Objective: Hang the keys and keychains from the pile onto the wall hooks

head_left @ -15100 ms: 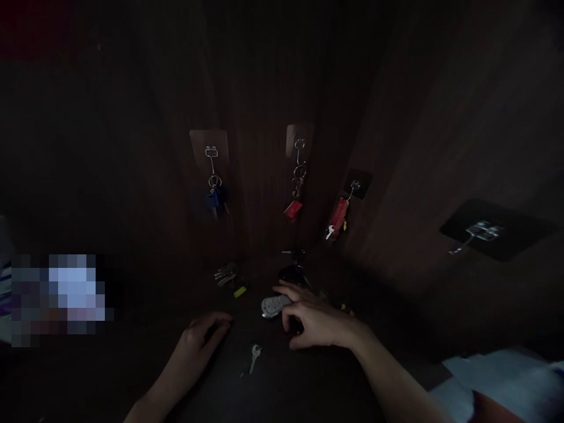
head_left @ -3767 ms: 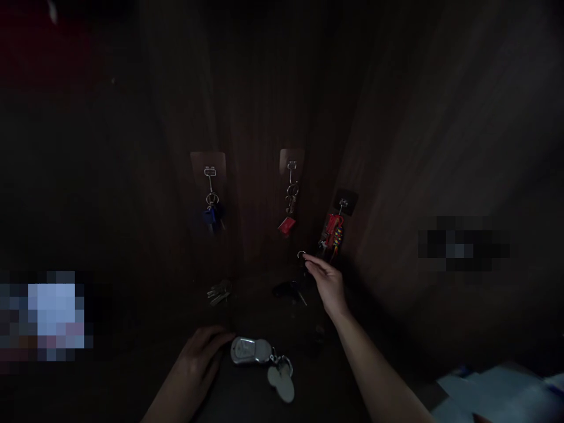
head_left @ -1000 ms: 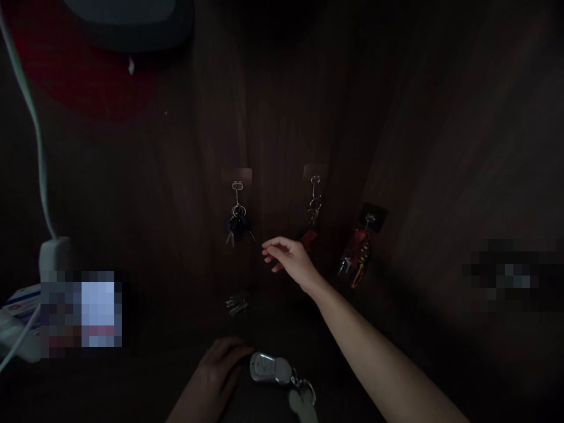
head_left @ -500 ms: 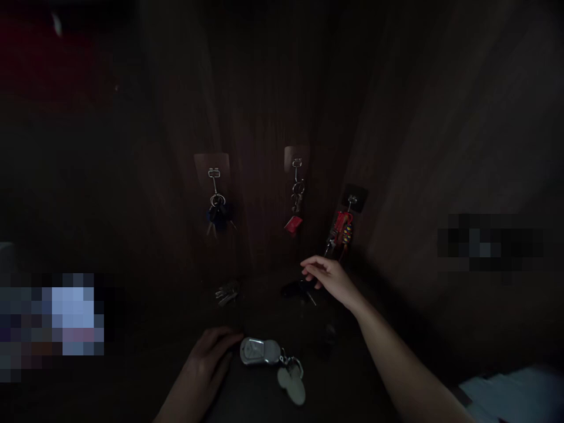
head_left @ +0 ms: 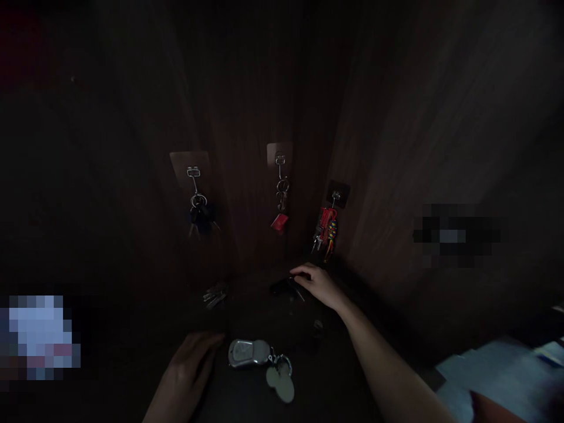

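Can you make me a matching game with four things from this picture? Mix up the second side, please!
Things:
1. Silver remote
2. Red tag
3. Right hand
4. Red cord

Where or how:
A. Close to the black fob
B. Lying down, linked by a ring to a pale tag
C. Hanging beside a colourful strand
D. Hanging between the dark keys and the red cord

Right pairs: 1-B, 2-D, 3-A, 4-C

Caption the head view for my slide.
Right hand near a black fob, left hand beside a silver fob, hanging keys behind.
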`<state>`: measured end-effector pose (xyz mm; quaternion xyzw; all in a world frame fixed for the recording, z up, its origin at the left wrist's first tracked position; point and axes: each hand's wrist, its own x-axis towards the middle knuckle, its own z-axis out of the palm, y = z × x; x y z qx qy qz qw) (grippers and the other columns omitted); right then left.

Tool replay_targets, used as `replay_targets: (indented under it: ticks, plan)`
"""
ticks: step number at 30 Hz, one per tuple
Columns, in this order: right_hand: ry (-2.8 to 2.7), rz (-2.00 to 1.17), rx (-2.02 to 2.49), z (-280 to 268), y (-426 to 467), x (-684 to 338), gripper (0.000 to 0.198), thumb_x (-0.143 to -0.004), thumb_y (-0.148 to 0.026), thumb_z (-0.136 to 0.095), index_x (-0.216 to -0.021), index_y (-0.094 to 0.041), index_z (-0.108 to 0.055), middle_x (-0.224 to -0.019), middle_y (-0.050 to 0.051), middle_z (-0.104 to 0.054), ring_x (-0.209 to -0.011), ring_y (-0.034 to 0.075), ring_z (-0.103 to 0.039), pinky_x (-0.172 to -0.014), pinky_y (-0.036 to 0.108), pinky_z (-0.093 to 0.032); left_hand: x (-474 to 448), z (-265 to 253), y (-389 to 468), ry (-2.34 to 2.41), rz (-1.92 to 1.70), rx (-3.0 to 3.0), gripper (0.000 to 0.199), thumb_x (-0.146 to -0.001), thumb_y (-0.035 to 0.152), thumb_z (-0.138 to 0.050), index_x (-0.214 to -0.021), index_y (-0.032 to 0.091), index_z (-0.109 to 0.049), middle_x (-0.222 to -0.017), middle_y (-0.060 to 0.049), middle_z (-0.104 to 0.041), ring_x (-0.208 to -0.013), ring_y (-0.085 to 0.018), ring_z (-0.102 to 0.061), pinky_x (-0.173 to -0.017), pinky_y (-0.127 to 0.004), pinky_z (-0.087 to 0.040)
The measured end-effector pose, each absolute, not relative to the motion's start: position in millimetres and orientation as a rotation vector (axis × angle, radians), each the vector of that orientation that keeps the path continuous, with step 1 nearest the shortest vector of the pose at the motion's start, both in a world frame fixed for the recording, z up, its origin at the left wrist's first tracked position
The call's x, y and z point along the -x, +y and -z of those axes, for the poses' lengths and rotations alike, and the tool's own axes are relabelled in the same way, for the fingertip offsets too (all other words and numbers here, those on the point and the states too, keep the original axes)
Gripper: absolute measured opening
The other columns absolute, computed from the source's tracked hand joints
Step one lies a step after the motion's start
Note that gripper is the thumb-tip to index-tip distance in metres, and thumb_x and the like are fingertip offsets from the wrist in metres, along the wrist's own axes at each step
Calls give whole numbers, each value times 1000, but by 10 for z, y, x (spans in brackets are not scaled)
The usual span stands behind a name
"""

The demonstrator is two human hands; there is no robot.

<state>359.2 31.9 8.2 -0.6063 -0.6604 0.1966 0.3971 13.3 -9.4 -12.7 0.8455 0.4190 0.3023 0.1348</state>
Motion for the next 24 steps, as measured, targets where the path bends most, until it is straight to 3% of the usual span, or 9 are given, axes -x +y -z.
replay_targets:
  ticks: [7,14,24]
  plan:
    - [-1720,-488,1637,-45,329,-3514,18,-79,-26,-51,-80,-18,-68,-85,6,-68,-81,19,-62,-74,30,-43,-131,81,-106,1206,-925,-2466,25,-85,27,-48,-105,30,-63,-101,-1,-69,-91,-18,-67,-79,-29,-57]
    - [-1607,-629,1547,-96,322,-3478,21,-79,-35,-51,-73,-19,-62,-67,0,-63,-66,15,-58,-63,26,-41,-136,91,-101,1204,-931,-2464,25,-85,27,-48,-104,29,-63,-100,-2,-69,-90,-18,-67,-78,-30,-57]
    - [-1228,-838,1317,-237,284,-3411,29,-69,-48,-62,-72,-19,-60,-61,-2,-57,-60,14,-54,-51,22,-38,-129,94,-114,1207,-924,-2422,25,-85,26,-49,-104,29,-64,-101,-2,-69,-91,-18,-67,-80,-30,-57]
